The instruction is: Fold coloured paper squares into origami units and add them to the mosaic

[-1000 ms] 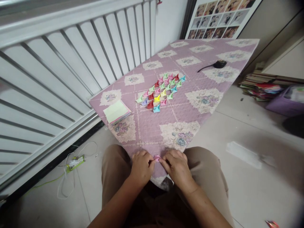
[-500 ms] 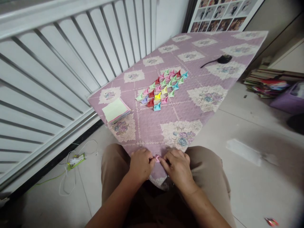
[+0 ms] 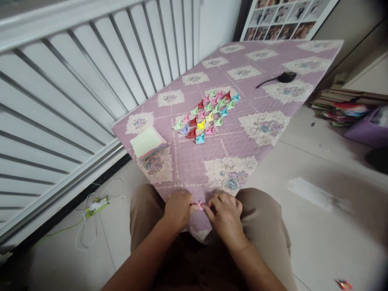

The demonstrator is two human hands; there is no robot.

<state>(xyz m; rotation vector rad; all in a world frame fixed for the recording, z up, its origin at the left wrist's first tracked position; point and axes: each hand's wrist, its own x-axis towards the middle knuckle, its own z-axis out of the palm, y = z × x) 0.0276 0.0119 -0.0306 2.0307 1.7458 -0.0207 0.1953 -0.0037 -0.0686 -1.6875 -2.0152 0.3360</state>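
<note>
The table, under a purple floral cloth, fills the middle of the frame, its near corner pointing down between two brown-trousered knees. A white slatted radiator runs along its far left side, across the upper left of the frame. At the upper right, a board of photographs stands beyond the table's far edge. The left hand and the right hand are at lower centre, over the near corner, fingers curled, each thumb and forefinger nearly closed. Between them lies a small pink folded paper, its left end pinched by the left hand's fingertips and its right end touched by the right hand's; whether the right grips it firmly cannot be told. Just above centre, well beyond both hands, folded paper pieces in red, green, pink, yellow, blue and lilac sit in slanting rows. Left of these rests a stack of paper sheets, pale green on top. A black object with a thin tail lies toward the table's upper right.
</note>
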